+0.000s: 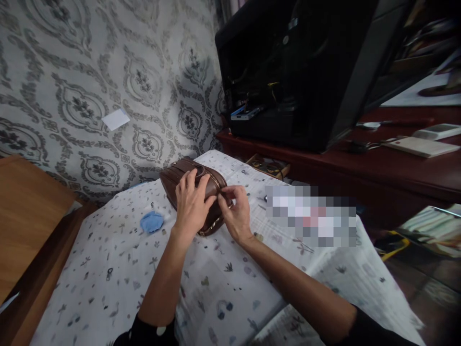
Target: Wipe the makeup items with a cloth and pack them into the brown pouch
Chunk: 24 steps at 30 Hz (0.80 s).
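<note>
A brown leather bag (173,179) with a gold-toned zipper lies on a white printed cloth (144,274). Spread over the top of the bag, my left hand (192,199) rests with its fingers apart. At the bag's right end, near the zipper, my right hand (236,209) has thumb and fingers pinched together; what is between the fingertips is too small to make out. To the left of the bag lies a crumpled blue item (151,222).
A large black television (281,81) stands on a dark red cabinet (374,168) at the back right. Beyond the bag is a patterned wall (144,81). A small wooden tray (268,166) and a blurred-out patch sit right of the bag. Wooden furniture (29,216) borders the left side.
</note>
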Tool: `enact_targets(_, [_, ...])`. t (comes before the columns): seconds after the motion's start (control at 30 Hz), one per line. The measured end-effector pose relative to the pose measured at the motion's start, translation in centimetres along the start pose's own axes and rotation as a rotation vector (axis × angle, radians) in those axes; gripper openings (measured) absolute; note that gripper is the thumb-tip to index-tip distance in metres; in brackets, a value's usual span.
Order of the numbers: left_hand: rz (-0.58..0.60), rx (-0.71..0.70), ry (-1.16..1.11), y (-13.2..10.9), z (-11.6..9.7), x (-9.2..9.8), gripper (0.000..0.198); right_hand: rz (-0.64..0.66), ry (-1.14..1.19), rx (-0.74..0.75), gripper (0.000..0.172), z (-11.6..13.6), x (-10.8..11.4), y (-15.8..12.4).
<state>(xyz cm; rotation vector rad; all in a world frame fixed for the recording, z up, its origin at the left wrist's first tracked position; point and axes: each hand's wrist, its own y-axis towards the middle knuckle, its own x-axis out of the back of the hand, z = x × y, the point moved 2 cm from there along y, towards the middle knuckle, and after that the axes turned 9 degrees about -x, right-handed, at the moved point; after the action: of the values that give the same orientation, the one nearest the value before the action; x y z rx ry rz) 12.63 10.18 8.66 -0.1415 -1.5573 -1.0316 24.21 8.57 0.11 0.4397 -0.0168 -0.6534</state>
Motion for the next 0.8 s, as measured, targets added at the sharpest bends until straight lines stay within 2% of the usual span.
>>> enact_targets(0.07, [0.003,0.004,-0.003,0.0,0.0,0.0,0.051,0.074,0.024,-0.057,0.009,0.0,-0.1,-0.5])
enact_targets(0.17, [0.007,0.010,0.001,0.0,0.0,0.1,0.051,0.135,0.056,-0.111,0.015,-0.3,-0.4,-1.0])
enact_targets(0.3, [0.009,0.015,0.000,0.0,-0.1,-0.1,0.051,0.128,0.058,-0.116,0.023,-0.7,-0.6,-1.0])
enact_targets(0.47, [-0.011,0.026,-0.080,-0.1,0.2,0.4,0.046,0.135,0.057,-0.097,0.022,-1.1,-0.7,-1.0])
enact_targets(0.63, [-0.141,0.023,-0.297,-0.1,2.6,2.0,0.047,0.132,0.053,-0.068,0.022,-1.3,-0.6,-1.1])
enact_targets(0.7, [-0.197,0.079,-0.288,-0.2,3.8,2.5,0.046,0.127,0.046,-0.064,0.022,-1.4,-0.6,-1.1])
enact_targets(0.8, [-0.193,0.186,-0.214,-0.4,4.9,2.5,0.033,0.123,0.044,-0.062,0.023,-1.6,-0.7,-1.1])
